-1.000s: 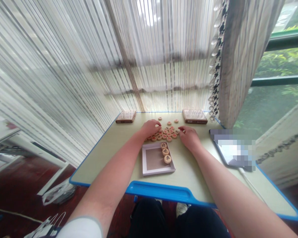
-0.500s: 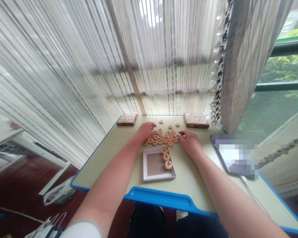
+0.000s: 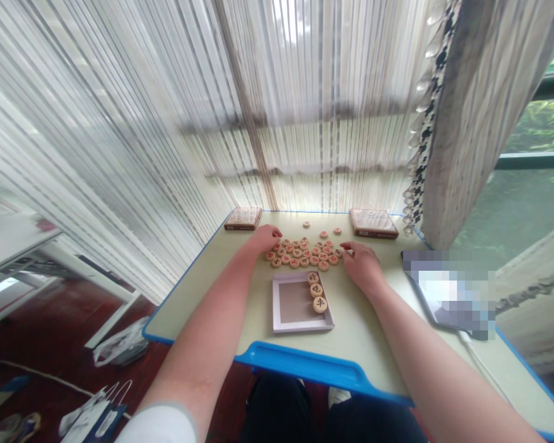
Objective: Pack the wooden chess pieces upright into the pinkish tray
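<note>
Round wooden Chinese chess pieces [image 3: 306, 253] with red or black characters lie in a loose cluster on the table. At the cluster's far left edge is my left hand [image 3: 264, 238], its fingers slightly bent and apart, with no piece seen in it. On the right side my right hand [image 3: 362, 263] rests with thumb and fingers parted beside the outermost chess piece [image 3: 337, 253]; whether it touches that piece is unclear. Nearer to me sits a shallow white box tray [image 3: 276, 303]. Three black-marked pieces [image 3: 316, 290] stand in a column along its right side.
Two flat boxes, a left one [image 3: 243, 218] and a right one [image 3: 373, 223], lie at the table's back corners. Several single pieces [image 3: 324, 234] are behind the cluster. A tablet-like device [image 3: 436, 307] with a white cable [image 3: 482, 363] is at right. A blue ledge [image 3: 305, 364] edges the front.
My left hand has drawn back from the cluster's left side, and more pieces show there. My right hand stays close to the right edge. The whole view has shifted slightly.
</note>
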Available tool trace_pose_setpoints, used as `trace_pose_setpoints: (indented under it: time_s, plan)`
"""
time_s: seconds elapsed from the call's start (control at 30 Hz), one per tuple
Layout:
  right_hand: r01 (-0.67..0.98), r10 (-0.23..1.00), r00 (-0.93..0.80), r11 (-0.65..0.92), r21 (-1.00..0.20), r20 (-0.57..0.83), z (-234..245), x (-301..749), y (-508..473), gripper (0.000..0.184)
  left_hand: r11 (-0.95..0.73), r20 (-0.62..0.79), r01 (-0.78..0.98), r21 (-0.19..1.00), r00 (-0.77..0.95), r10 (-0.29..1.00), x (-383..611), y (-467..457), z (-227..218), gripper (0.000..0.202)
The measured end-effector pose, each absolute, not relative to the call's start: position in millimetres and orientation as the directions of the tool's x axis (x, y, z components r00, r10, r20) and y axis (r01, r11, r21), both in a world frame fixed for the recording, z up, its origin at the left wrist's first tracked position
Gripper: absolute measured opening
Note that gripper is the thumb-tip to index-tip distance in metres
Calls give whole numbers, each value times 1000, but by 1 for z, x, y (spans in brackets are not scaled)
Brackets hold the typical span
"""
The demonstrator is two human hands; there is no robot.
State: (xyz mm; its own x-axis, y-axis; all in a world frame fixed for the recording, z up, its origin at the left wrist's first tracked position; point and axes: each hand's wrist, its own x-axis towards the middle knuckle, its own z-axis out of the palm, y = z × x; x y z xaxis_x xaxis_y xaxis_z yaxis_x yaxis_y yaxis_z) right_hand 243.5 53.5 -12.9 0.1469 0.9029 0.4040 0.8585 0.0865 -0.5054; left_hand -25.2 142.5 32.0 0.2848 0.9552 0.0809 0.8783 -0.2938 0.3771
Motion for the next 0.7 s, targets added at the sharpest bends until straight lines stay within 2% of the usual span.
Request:
trace_pose_setpoints:
  time_s: [0.17, 0.43, 0.7]
  plan:
    - [876, 818, 181, 118, -468, 546, -9, 245, 49, 41, -310, 228, 851, 424, 231, 946, -28, 145, 25, 28]
    - [883, 914, 188, 3, -469, 361, -5, 241, 46, 31, -352, 98, 728, 588, 368, 925, -30, 144, 20, 27]
    - [859, 897, 213, 16, -512, 387, -8, 246, 50, 35, -311, 141, 705, 637, 291, 946, -26, 144, 14, 31]
